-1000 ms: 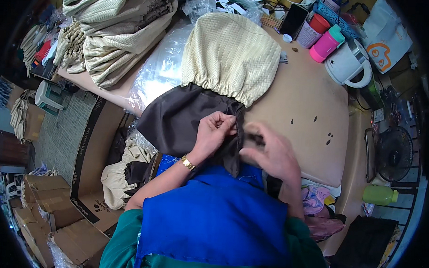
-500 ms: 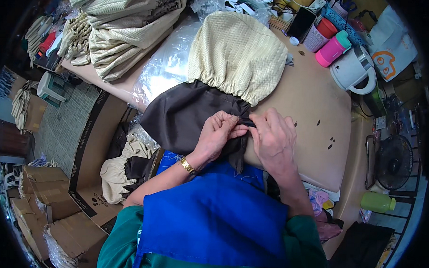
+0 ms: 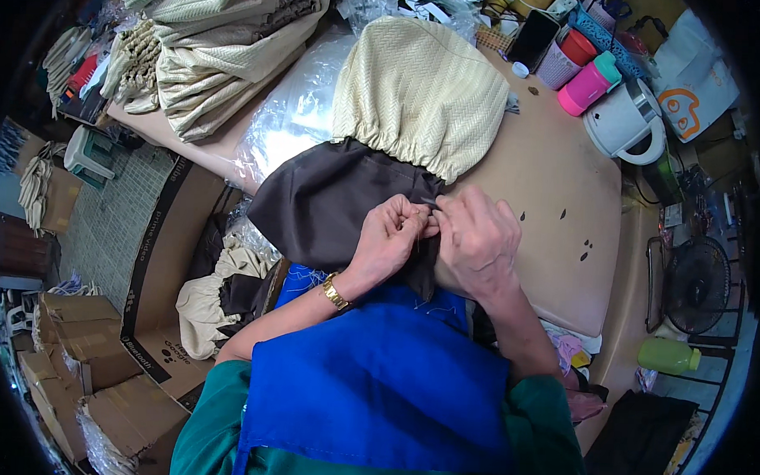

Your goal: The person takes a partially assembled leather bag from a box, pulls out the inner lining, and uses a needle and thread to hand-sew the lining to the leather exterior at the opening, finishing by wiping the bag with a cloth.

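The left hand (image 3: 390, 238) and right hand (image 3: 478, 238) are pinching a dark brown cloth (image 3: 327, 204), smooth and matt. It is joining a cream fabric cover (image 3: 418, 92) that is showing a rough woven texture and a gathered edge. The table (image 3: 549, 193) is looking like smooth tan padding. A clear plastic sheet (image 3: 288, 117) is shining glossily, a white plastic kettle (image 3: 623, 120) is gleaming, and a gold metal watch (image 3: 336, 291) is glinting.

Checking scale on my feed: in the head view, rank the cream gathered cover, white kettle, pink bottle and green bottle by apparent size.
1. cream gathered cover
2. white kettle
3. pink bottle and green bottle: look alike; fisheye rim distortion makes ranking unsure.
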`<state>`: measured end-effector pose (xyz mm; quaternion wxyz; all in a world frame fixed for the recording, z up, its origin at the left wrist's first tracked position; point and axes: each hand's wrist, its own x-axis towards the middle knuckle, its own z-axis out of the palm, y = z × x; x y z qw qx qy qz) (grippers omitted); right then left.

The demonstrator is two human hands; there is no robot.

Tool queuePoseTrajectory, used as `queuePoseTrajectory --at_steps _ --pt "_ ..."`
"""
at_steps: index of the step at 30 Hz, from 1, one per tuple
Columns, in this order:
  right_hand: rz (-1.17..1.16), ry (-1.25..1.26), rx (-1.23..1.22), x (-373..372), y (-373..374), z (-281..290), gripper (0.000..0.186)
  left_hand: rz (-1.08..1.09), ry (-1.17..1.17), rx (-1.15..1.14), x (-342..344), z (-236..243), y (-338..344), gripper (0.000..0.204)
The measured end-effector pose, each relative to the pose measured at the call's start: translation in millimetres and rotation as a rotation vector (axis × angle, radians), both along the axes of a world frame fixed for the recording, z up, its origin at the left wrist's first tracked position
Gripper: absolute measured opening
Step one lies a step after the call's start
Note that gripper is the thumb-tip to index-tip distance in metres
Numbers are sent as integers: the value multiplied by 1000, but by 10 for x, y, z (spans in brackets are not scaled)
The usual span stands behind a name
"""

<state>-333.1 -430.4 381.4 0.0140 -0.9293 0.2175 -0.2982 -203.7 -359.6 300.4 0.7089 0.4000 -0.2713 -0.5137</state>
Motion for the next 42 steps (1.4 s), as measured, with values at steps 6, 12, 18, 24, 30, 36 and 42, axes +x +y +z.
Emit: queuePoseTrajectory --at_steps 6,12,18,24,30,36,42 --pt "249 -89 822 -175 -241 -102 37 -42 103 180 339 142 253 28" --pt "201 -184 801 168 -335 -712 25 -7 -753 138 404 81 652 50" --pt "343 -251 1055 634 0 -189 46 44 -178 161 471 205 685 26" --pt "243 -209 1023 711 45 -241 13 127 -413 191 667 393 803 29" --pt "221 -245 928 703 174 -177 9 331 -311 276 915 297 902 23" --pt "215 -369 1007 633 134 -177 8 159 -349 314 975 354 1024 25" --pt "227 -345 911 610 222 -109 10 21 239 123 739 223 770 26"
